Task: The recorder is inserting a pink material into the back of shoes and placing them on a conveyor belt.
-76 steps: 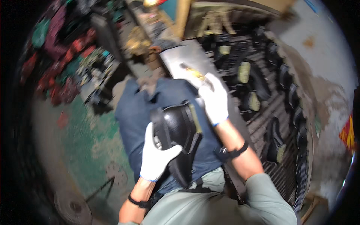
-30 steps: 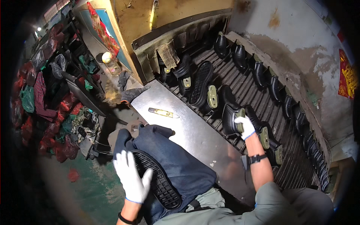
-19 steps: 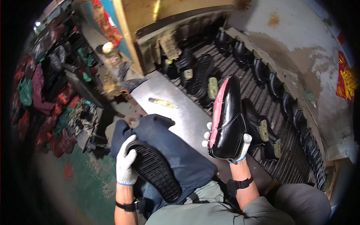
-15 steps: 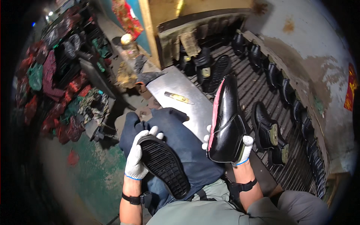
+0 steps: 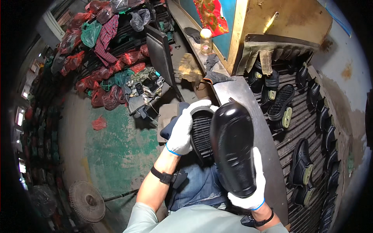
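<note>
In the head view, the left hand [image 5: 182, 134], in a white knit glove, is closed around the left side and upper end of a black sole [image 5: 201, 132], its ribbed face up. The right hand [image 5: 254, 190], gloved alike, is clamped on the lower end and right side of a glossy black shoe [image 5: 235, 147], with the toe pointing away from the person. Both are held up over the lap [image 5: 198, 184], the shoe partly in front of the bench's [image 5: 270, 171] left edge. The sole lies just beside the shoe's left side; whether they touch cannot be told.

A dark work glove [image 5: 217, 77] lies at the bench's far end, and beyond it a jar [image 5: 206, 40] stands on a ledge [image 5: 182, 19].

Right of the bench is a ribbed rack [image 5: 301, 120]. A row of black shoes [image 5: 324, 120] runs along its right edge; more shoes [image 5: 270, 85] stand by its far left corner, one sole-up shoe [image 5: 281, 101] near them. Towards the near end sits a pair [image 5: 300, 163] with pale green blocks [image 5: 307, 173] in it.

On the green floor [image 5: 116, 155], left, are a fan [image 5: 87, 200] and a red scrap [image 5: 99, 123].
</note>
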